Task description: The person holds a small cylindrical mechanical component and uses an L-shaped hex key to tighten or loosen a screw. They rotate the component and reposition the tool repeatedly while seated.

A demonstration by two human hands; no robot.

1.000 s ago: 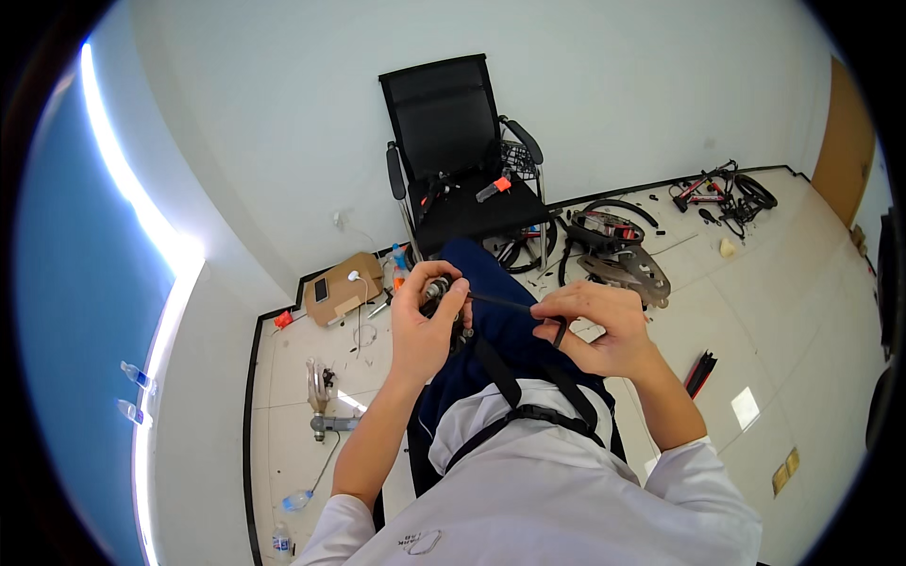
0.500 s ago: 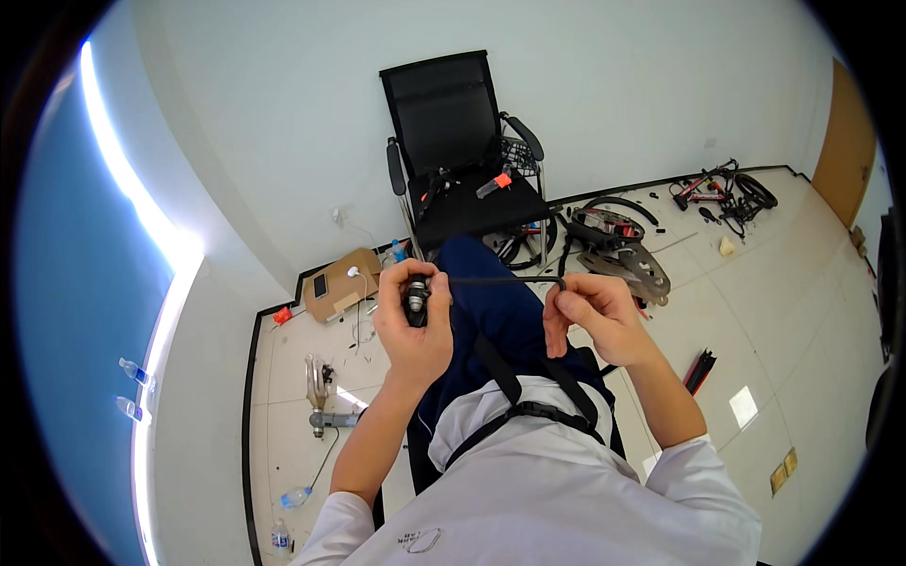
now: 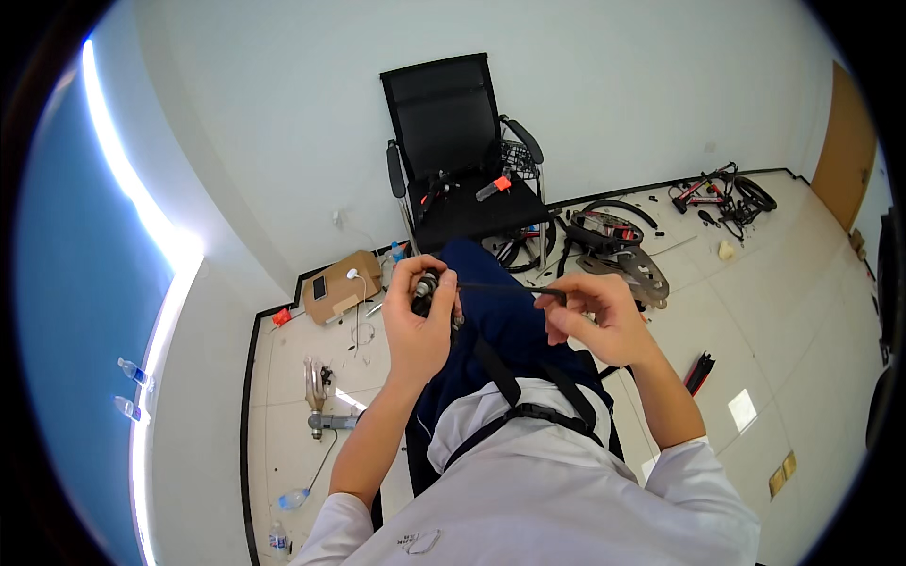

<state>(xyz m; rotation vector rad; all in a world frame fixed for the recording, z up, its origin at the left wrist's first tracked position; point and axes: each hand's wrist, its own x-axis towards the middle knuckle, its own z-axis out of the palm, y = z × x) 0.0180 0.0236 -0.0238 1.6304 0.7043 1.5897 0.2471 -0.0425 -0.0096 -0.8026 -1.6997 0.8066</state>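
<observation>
Above my lap, my left hand [image 3: 420, 311] is closed around a small black and silver metal part [image 3: 427, 286], its silver rings showing between thumb and fingers. The kind of part is hard to make out, since the fingers cover most of it. A long black hex key [image 3: 505, 287] runs sideways from that part to my right hand [image 3: 595, 316]. There the fingers curl loosely about the key's bent end. Whether the key's other tip sits inside the part is hidden behind my left thumb.
Ahead stands a black chair [image 3: 472, 203] with tools on its seat. Bicycle parts [image 3: 618, 245] lie on the floor to its right. On the left are a cardboard piece [image 3: 344, 294] with a phone, a grey power tool [image 3: 330, 420] and plastic bottles [image 3: 294, 497].
The hex key has turned, and its bent end no longer points up between my right fingers. My right fingers have loosened and shifted; the part in my left hand has tilted.
</observation>
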